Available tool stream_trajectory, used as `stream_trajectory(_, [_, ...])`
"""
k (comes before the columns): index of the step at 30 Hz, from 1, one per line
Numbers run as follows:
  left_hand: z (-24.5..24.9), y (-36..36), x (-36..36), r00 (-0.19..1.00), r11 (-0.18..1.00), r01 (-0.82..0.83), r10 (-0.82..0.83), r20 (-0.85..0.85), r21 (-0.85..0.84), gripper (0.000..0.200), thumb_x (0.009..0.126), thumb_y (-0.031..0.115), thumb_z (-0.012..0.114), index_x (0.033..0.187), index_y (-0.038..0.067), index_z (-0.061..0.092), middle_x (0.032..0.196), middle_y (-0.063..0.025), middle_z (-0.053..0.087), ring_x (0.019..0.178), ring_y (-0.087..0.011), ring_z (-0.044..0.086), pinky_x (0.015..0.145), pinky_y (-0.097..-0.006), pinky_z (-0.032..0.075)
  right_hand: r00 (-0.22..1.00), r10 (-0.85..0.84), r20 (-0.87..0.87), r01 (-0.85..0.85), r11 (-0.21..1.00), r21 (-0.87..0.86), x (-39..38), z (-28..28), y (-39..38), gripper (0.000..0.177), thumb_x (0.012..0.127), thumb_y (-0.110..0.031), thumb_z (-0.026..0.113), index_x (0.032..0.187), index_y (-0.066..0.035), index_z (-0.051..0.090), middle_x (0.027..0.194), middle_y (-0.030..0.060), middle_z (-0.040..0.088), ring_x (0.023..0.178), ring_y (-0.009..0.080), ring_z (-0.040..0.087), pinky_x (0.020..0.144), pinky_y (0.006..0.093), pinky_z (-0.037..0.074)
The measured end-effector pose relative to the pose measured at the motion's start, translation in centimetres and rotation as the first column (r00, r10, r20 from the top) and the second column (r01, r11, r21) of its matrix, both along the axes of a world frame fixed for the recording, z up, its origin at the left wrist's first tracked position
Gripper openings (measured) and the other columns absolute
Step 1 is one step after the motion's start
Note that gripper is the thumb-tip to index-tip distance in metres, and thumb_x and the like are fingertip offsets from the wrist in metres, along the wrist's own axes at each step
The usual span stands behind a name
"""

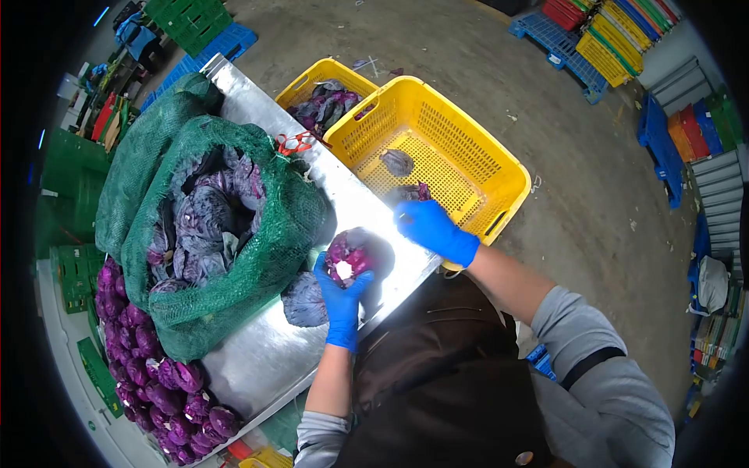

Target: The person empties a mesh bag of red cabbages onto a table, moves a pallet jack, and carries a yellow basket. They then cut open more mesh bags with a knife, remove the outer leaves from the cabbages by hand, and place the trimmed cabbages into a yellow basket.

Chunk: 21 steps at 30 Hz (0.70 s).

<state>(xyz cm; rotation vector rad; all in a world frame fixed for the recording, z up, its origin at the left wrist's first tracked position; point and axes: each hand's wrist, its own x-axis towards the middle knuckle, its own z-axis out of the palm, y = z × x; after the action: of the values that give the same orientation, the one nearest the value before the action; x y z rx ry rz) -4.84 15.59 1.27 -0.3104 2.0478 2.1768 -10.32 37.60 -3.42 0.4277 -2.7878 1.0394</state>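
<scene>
My left hand point(340, 306), in a blue glove, is wrapped round a trimmed red cabbage point(357, 248) on the metal table point(328, 183); the pale cut stem faces up. Beside that hand lies an untrimmed cabbage point(303, 300) with dull, dark outer leaves. My right hand point(438, 232), also gloved in blue, is over the near edge of the yellow crate point(499, 168). Its fingers look curled, and what they hold, if anything, is hidden. Just past them is a dark purple leaf point(413, 192), blurred. Another loose leaf point(397, 162) lies on the crate's floor.
A green mesh sack point(292, 207) of untrimmed cabbages lies open on the table, with another sack point(148, 168) behind it. Trimmed purple cabbages point(160, 374) are heaped at the left. A second yellow crate point(304, 78) holds leaves. Red-handled scissors point(295, 143) lie near the sack.
</scene>
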Motion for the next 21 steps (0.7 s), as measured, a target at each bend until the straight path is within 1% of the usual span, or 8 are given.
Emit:
stream_trajectory(2, [0.0, -0.3, -0.3, 1.0, 0.999, 0.027, -0.027, -0.01, 0.031, 0.088, 0.06, 0.001, 0.077, 0.13, 0.002, 0.024, 0.122, -0.0133, 0.041, 0.108, -0.0232, 0.047, 0.092, -0.0331, 0.041, 0.965, -0.149, 0.215, 0.215, 0.92, -0.328, 0.2, 3.1, 2.8, 0.022, 0.076, -0.025, 0.063, 0.08, -0.003, 0.063, 0.067, 0.0114, 0.061, 0.058, 0.0168, 0.058, 0.056, 0.0306, 0.047])
stream_trajectory(5, [0.1, -0.2, -0.8, 0.994, 0.992, 0.104, -0.101, -0.049, 0.075, 0.093, 0.056, 0.002, 0.079, 0.131, 0.002, 0.024, 0.124, -0.014, 0.041, 0.111, -0.0237, 0.045, 0.092, -0.0337, 0.042, 0.818, -0.247, 0.52, 0.41, 0.884, -0.226, -0.5, 5.8, 2.5, 0.033, 0.076, -0.035, 0.064, 0.078, -0.002, 0.063, 0.068, 0.0135, 0.061, 0.061, 0.019, 0.059, 0.058, 0.0316, 0.047])
stream_trajectory(10, [-0.4, -0.1, -1.5, 0.98, 0.975, 0.166, -0.18, -0.088, -0.15, 0.095, 0.053, 0.007, 0.083, 0.129, 0.002, 0.027, 0.124, -0.0132, 0.04, 0.112, -0.0232, 0.045, 0.094, -0.0336, 0.04, 0.995, 0.094, -0.027, -0.089, 0.985, 0.146, 0.0, 5.9, -4.2, 0.037, 0.076, -0.039, 0.065, 0.076, -0.002, 0.061, 0.066, 0.0086, 0.059, 0.061, 0.0177, 0.058, 0.058, 0.032, 0.046])
stream_trajectory(12, [0.0, -0.7, -1.3, 0.995, 0.995, 0.099, -0.099, 0.002, 0.027, 0.093, 0.053, 0.008, 0.083, 0.128, 0.002, 0.028, 0.123, -0.013, 0.041, 0.111, -0.0229, 0.046, 0.095, -0.0338, 0.039, 0.883, 0.212, 0.419, 0.143, 0.728, -0.67, -0.9, 2.9, -2.2, 0.027, 0.079, -0.03, 0.063, 0.076, -0.003, 0.06, 0.063, 0.0042, 0.056, 0.056, 0.0133, 0.054, 0.049, 0.0274, 0.044])
stream_trajectory(13, [-1.3, -1.6, -1.2, 0.997, 0.997, 0.075, -0.075, -0.018, 0.011, 0.09, 0.055, 0.007, 0.081, 0.128, 0.002, 0.028, 0.122, -0.0125, 0.042, 0.109, -0.0229, 0.047, 0.093, -0.0347, 0.041, 0.684, 0.194, 0.703, 0.346, 0.762, -0.547, -0.6, 6.4, -0.5, 0.019, 0.08, -0.023, 0.061, 0.077, -0.004, 0.059, 0.06, 0.0026, 0.053, 0.05, 0.0096, 0.05, 0.041, 0.0232, 0.039])
stream_trajectory(17, [-0.6, -1.7, -1.3, 0.994, 0.955, -0.064, 0.034, 0.107, 0.29, 0.086, 0.058, 0.007, 0.079, 0.128, 0.004, 0.029, 0.122, -0.0112, 0.043, 0.111, -0.0231, 0.046, 0.093, -0.0347, 0.041, 0.524, -0.063, 0.849, 0.493, 0.836, -0.242, 0.3, 2.4, 5.6, 0.02, 0.078, -0.021, 0.061, 0.078, -0.002, 0.058, 0.057, 0.0053, 0.054, 0.046, 0.011, 0.049, 0.04, 0.0251, 0.039])
stream_trajectory(20, [-0.4, -1.8, -2.1, 0.976, 0.979, 0.201, -0.196, -0.089, 0.039, 0.087, 0.059, 0.009, 0.079, 0.13, 0.003, 0.03, 0.124, -0.0106, 0.043, 0.113, -0.0225, 0.045, 0.094, -0.0356, 0.041, 0.87, -0.302, 0.39, 0.279, 0.953, 0.116, 0.4, 2.8, 6.4, 0.027, 0.076, -0.025, 0.065, 0.091, -0.003, 0.06, 0.071, 0.0093, 0.061, 0.062, 0.0201, 0.06, 0.058, 0.033, 0.049])
stream_trajectory(21, [0.0, -1.9, -2.5, 0.946, 0.947, 0.31, -0.316, -0.072, -0.083, 0.088, 0.058, 0.01, 0.078, 0.132, 0.004, 0.031, 0.128, -0.01, 0.041, 0.116, -0.0225, 0.043, 0.094, -0.0374, 0.041, 0.911, -0.204, 0.359, 0.254, 0.962, -0.098, -0.2, 4.2, 4.4, 0.03, 0.076, -0.027, 0.065, 0.097, -0.005, 0.06, 0.079, 0.01, 0.062, 0.069, 0.0212, 0.061, 0.064, 0.0329, 0.049])
